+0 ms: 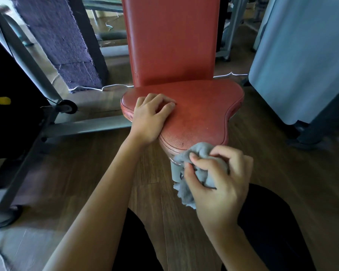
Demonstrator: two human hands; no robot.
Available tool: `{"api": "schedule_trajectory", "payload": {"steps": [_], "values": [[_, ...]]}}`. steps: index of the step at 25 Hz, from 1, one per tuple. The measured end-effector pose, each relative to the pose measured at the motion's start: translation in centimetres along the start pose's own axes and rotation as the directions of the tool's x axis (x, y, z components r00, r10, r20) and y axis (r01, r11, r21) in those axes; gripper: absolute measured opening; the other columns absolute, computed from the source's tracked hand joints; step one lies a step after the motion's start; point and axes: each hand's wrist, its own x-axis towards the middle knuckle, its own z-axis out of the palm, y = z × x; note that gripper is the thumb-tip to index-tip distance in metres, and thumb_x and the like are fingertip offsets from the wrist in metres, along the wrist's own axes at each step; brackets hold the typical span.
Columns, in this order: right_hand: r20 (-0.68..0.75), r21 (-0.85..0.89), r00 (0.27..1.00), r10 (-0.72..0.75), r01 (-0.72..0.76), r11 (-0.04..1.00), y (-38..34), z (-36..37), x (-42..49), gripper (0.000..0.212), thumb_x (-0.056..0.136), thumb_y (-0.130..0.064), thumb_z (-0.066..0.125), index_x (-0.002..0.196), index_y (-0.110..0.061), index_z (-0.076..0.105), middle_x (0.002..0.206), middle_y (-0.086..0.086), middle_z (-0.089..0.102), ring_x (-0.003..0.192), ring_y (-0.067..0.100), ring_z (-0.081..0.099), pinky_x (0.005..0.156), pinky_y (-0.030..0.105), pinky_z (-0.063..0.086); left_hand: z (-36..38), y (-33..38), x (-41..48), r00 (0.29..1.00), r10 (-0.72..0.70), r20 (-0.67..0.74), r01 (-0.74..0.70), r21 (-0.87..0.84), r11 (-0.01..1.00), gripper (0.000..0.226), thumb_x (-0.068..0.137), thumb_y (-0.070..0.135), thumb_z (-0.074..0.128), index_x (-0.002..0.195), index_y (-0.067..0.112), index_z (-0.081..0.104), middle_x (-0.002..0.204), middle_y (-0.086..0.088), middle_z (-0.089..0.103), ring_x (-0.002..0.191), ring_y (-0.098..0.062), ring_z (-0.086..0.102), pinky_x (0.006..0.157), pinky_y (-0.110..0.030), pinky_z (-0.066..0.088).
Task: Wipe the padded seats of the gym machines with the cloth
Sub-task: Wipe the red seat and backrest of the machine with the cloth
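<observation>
The right hand (217, 184) is clenching a bunched grey cloth (199, 163) — it is sitting at the near edge of the red padded seat (200, 112). The left hand (150, 116) is resting on the seat's left side, fingers loosely bent, holding nothing — the cloth is lying to its right.

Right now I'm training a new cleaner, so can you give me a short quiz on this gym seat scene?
1. True or false: the cloth lies spread flat on the seat.
2. Which one grips the cloth? A: left hand. B: right hand.
3. Fill in: the left hand rests on the red ____.
Key: 1 false; 2 B; 3 seat.
</observation>
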Motion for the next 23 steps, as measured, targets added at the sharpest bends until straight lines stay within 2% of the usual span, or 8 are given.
{"api": "schedule_trajectory", "payload": {"steps": [2, 4, 5, 8, 11, 17, 21, 23], "values": [[-0.013, -0.010, 1.000, -0.011, 0.011, 1.000, 1.4, -1.0, 0.7, 0.008, 0.082, -0.013, 0.081, 0.077, -0.009, 0.077, 0.099, 0.004, 0.062, 0.089, 0.030, 0.056, 0.082, 0.027, 0.045, -0.1, 0.0, 0.0, 1.000, -0.008, 0.014, 0.008, -0.006, 1.000, 0.018, 0.099, 0.035, 0.056, 0.106, 0.033, 0.072, 0.114, 0.012, 0.062, 0.112, -0.012, 0.039, 0.095, -0.019, 0.026], [-0.050, -0.028, 0.998, 0.040, -0.041, 0.999, 2.2, -1.8, 1.2, 0.007, 0.080, -0.012, 0.080, 0.077, -0.007, 0.076, 0.100, 0.004, 0.059, 0.088, 0.030, 0.056, 0.076, 0.037, 0.049, 0.0, 0.1, 0.0, 1.000, -0.015, 0.013, 0.015, 0.002, 1.000, 0.018, 0.098, 0.037, 0.055, 0.105, 0.033, 0.072, 0.114, 0.012, 0.061, 0.111, -0.013, 0.039, 0.096, -0.021, 0.026], [-0.059, -0.024, 0.996, 0.064, -0.065, 0.998, 1.9, -1.6, 1.2, 0.007, 0.080, -0.012, 0.080, 0.077, -0.007, 0.075, 0.100, 0.006, 0.060, 0.089, 0.030, 0.056, 0.076, 0.037, 0.049, 0.1, 0.1, -0.1, 1.000, -0.015, 0.006, 0.015, 0.013, 1.000, 0.020, 0.098, 0.039, 0.054, 0.105, 0.032, 0.072, 0.114, 0.012, 0.061, 0.111, -0.013, 0.040, 0.096, -0.022, 0.027], [-0.009, -0.030, 0.999, 0.048, -0.048, 0.998, -0.5, 0.1, 0.5, 0.009, 0.082, -0.016, 0.081, 0.075, -0.012, 0.076, 0.097, 0.006, 0.064, 0.090, 0.029, 0.054, 0.085, 0.021, 0.040, 0.3, 0.1, 0.0, 1.000, -0.006, -0.004, 0.007, 0.025, 1.000, 0.027, 0.095, 0.045, 0.049, 0.104, 0.032, 0.071, 0.114, 0.011, 0.062, 0.109, -0.014, 0.041, 0.096, -0.023, 0.027], [0.014, -0.029, 1.000, 0.021, -0.020, 0.999, -0.2, -0.1, 0.7, 0.008, 0.081, -0.016, 0.082, 0.076, -0.013, 0.077, 0.096, 0.005, 0.065, 0.089, 0.029, 0.054, 0.085, 0.018, 0.038, 0.1, 0.2, 0.0, 1.000, -0.015, 0.003, 0.015, 0.003, 1.000, 0.025, 0.097, 0.042, 0.051, 0.105, 0.031, 0.072, 0.115, 0.010, 0.062, 0.110, -0.015, 0.041, 0.097, -0.022, 0.027], [-0.031, -0.034, 0.998, 0.063, -0.064, 0.997, -0.5, 0.0, 1.1, 0.007, 0.079, -0.014, 0.080, 0.079, -0.009, 0.076, 0.099, 0.009, 0.063, 0.091, 0.030, 0.053, 0.084, 0.020, 0.040, 0.3, 0.4, -0.2, 0.999, -0.035, -0.009, 0.035, 0.027, 0.999, 0.024, 0.099, 0.041, 0.051, 0.106, 0.029, 0.071, 0.117, 0.009, 0.062, 0.113, -0.018, 0.042, 0.102, -0.028, 0.030], [0.014, -0.042, 0.999, -0.033, 0.033, 0.999, 0.0, 0.0, 0.8, 0.007, 0.079, -0.015, 0.082, 0.077, -0.012, 0.076, 0.098, 0.006, 0.064, 0.091, 0.030, 0.054, 0.078, 0.039, 0.047, 0.0, 0.3, -0.2, 0.999, -0.026, 0.022, 0.025, 0.014, 1.000, 0.026, 0.099, 0.042, 0.050, 0.107, 0.029, 0.071, 0.116, 0.009, 0.061, 0.113, -0.019, 0.042, 0.101, -0.027, 0.030], [-0.009, -0.076, 1.000, 0.016, -0.016, 0.997, 2.5, -1.5, 0.7, 0.008, 0.076, -0.008, 0.082, 0.077, -0.007, 0.075, 0.100, 0.010, 0.062, 0.090, 0.033, 0.056, 0.077, 0.042, 0.048, -0.1, 0.4, -0.2, 0.999, -0.039, 0.031, 0.039, 0.000, 0.999, 0.025, 0.100, 0.042, 0.051, 0.107, 0.029, 0.071, 0.116, 0.010, 0.061, 0.114, -0.019, 0.042, 0.102, -0.028, 0.030]]}}
